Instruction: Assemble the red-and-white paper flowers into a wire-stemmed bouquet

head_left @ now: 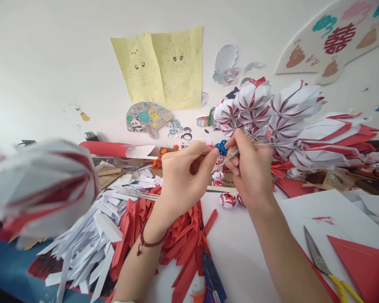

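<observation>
My left hand [188, 174], with a dark red cord bracelet on the wrist, pinches a thin wire or thread between thumb and forefinger. Close beside it, my right hand [254, 168] is closed around twisted wire stems [231, 155]. From those stems a bunch of white and red folded-paper flowers [295, 122] spreads up and to the right. Another large paper flower [47, 189] looms blurred at the left; thin silvery wires [142, 195] run from its side toward my left wrist. Exactly how the thin strand meets the stems is hidden by my fingers.
White paper strips [85, 240] and red paper strips [186, 240] lie heaped below my left arm. Yellow-handled scissors [317, 252] rest on white paper at the right, beside a red paper piece [360, 261]. A red paper roll [104, 149] lies by the wall, near small red-white paper balls [228, 200].
</observation>
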Available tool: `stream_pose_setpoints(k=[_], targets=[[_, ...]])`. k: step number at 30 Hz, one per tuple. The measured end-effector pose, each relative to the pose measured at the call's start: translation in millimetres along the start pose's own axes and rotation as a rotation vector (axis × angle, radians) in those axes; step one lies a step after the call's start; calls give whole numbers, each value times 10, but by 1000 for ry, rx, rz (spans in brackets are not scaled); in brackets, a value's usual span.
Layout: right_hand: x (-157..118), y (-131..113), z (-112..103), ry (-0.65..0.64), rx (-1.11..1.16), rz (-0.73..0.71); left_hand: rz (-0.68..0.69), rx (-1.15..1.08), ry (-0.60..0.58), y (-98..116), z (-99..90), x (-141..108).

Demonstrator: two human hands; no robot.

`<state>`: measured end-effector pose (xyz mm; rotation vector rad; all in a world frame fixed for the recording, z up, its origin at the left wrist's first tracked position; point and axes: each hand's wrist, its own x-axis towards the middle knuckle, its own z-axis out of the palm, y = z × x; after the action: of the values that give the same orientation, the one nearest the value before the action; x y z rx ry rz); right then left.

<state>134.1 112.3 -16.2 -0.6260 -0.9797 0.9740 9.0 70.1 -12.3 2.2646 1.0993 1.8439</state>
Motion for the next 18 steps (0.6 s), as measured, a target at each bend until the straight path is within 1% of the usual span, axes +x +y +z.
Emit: stream_pose_setpoints(k=[3, 7, 9, 12, 16, 18], targets=[[0, 4, 10, 11, 23, 4, 21, 11, 36, -10, -34, 13], [16, 12, 3, -33, 42, 15, -48, 49, 16, 4, -130, 41], [29, 7, -11, -91, 13, 34, -85, 53, -11, 3, -162, 52], [56, -4, -50, -192, -77, 71, -146, 65, -20, -24, -167, 66], [108, 10, -115, -315, -155, 136, -218, 11, 38, -62, -153, 83], [141, 44, -146, -334, -190, 153, -244, -7, 67, -64, -165, 88]])
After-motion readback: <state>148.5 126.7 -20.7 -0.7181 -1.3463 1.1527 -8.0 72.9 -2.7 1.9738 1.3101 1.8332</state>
